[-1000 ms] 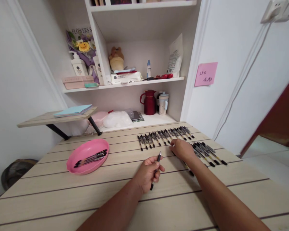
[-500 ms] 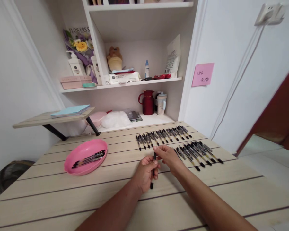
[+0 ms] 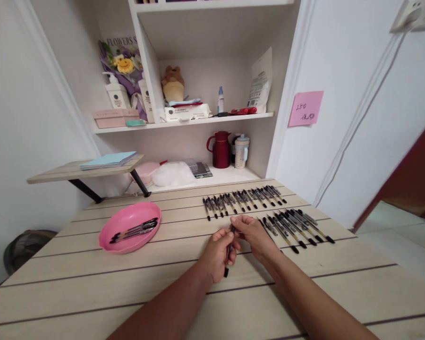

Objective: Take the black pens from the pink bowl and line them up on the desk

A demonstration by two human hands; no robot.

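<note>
My left hand (image 3: 219,252) is closed around a dark pen (image 3: 226,272), whose black lower end sticks out below the fingers. At its upper end, the thumb and fingers of my right hand (image 3: 253,234) pinch the pen; their grip hides the tip. Behind my hands lies a row of black-and-clear pens (image 3: 242,200), side by side on the table. A second group of pens (image 3: 297,229) lies just right of my right hand, partly hidden by it. Several more pens (image 3: 136,230) rest in a pink bowl (image 3: 109,243) on the left.
The striped wooden table (image 3: 163,278) meets a white shelf unit (image 3: 184,125) at the back. A small raised stand (image 3: 53,174) with blue paper (image 3: 108,160) is at the left. A red jug (image 3: 221,150) and a cup (image 3: 241,152) stand behind the table.
The view has shifted slightly, so the scene sits a little further right. My left hand's thumb is closer to my right fingertips, and less of the pen shows between them.
</note>
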